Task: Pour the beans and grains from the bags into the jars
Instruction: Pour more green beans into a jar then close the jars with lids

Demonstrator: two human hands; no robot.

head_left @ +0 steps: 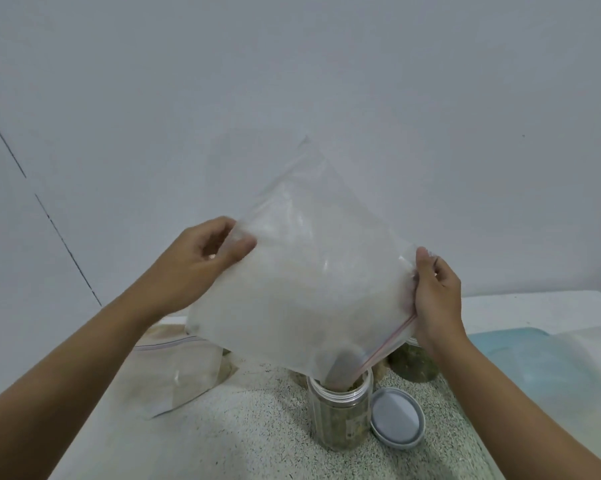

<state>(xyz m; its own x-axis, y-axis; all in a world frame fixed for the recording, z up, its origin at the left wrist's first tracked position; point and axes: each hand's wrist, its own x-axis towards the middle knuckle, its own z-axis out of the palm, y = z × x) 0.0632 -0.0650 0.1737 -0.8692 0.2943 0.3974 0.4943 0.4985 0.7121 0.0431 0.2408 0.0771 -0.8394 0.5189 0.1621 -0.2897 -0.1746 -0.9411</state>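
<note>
Pinching bag (302, 289) at far edge with left hand (191, 261), at zip strip with right hand (437, 292); well apart. Tipped corner-down into open jar (340, 414) on counter (250, 431). Judged light, limp, slippery; best held by edges near zip to funnel.

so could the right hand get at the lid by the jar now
Probably not right away: the right hand pinches the bag by its zip edge over the jar. The lid lies uncovered beside it, below that hand, so letting go would free the way.
</note>
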